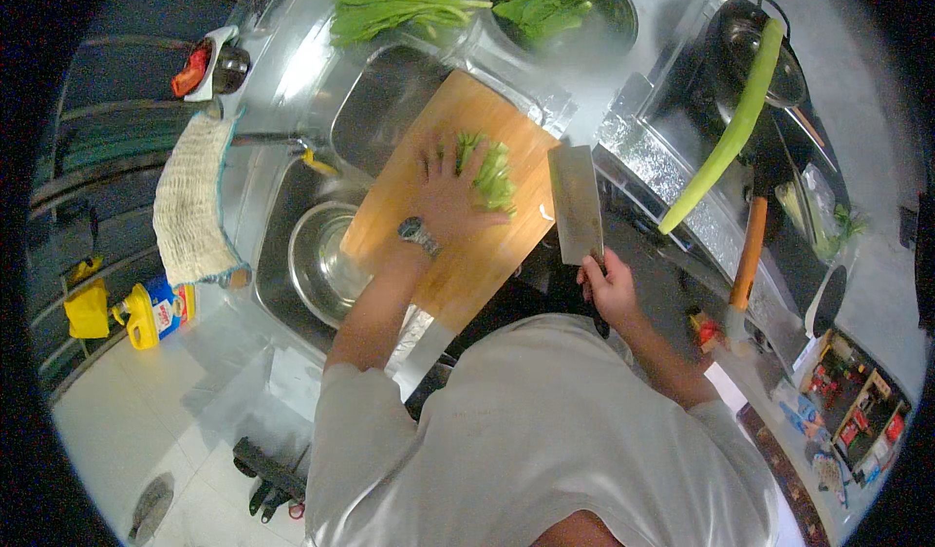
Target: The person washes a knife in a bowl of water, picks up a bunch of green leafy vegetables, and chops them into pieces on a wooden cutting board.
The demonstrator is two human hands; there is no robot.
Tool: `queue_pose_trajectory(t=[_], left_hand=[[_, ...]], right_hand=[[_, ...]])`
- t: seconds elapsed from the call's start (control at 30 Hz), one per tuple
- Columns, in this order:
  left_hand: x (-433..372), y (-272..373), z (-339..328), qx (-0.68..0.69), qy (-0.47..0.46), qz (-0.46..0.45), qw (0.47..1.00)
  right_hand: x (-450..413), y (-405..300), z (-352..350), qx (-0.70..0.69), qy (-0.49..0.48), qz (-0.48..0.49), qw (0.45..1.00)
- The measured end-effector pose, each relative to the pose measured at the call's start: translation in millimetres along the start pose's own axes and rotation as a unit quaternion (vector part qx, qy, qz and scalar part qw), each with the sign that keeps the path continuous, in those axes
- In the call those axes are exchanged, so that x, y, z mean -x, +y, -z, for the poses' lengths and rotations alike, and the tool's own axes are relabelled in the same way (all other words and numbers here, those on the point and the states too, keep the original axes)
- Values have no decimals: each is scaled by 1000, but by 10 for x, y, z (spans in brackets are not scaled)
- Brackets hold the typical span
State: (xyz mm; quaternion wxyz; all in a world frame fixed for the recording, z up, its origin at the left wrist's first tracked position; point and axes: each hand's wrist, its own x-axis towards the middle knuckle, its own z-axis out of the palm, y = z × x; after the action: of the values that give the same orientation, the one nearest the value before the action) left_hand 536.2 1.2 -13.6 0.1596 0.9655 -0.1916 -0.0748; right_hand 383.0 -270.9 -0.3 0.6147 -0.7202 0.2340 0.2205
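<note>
My left hand, a little blurred and with a watch on its wrist, is spread palm down over the wooden cutting board. Its thumb and index finger reach around a small heap of cut green vegetable; whether the palm presses on the board I cannot tell. A Chinese cleaver with a broad blade is in my right hand, gripped by the handle. The blade points away from me, just off the board's right edge. The board lies across a steel sink.
A shiny round bowl sits in the left basin below the faucet. Leafy greens and a pan of leaves are at the far side. To the right, a long green gourd lies across a wok.
</note>
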Motion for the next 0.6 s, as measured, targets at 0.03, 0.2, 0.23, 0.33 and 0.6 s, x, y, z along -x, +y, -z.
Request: queue_pose_trajectory(t=[0.03,0.2,0.23,0.33,0.6], left_hand=[[0,30,37,-4,-47,20,999],[-41,-141,-82,43,87,-97,991],[-63,-144,-84,56,109,-132,984],[-129,-129,-114,66,98,-150,982],[-189,58,-217,181,169,-113,962]], right_hand=[[4,-29,-65,-6,-4,5,1000],[-72,-78,-475,3,-11,28,1000],[-81,-116,-542,-5,-14,24,1000],[-207,-124,-679,-27,-19,29,999],[-472,-289,-927,-130,-31,43,990]])
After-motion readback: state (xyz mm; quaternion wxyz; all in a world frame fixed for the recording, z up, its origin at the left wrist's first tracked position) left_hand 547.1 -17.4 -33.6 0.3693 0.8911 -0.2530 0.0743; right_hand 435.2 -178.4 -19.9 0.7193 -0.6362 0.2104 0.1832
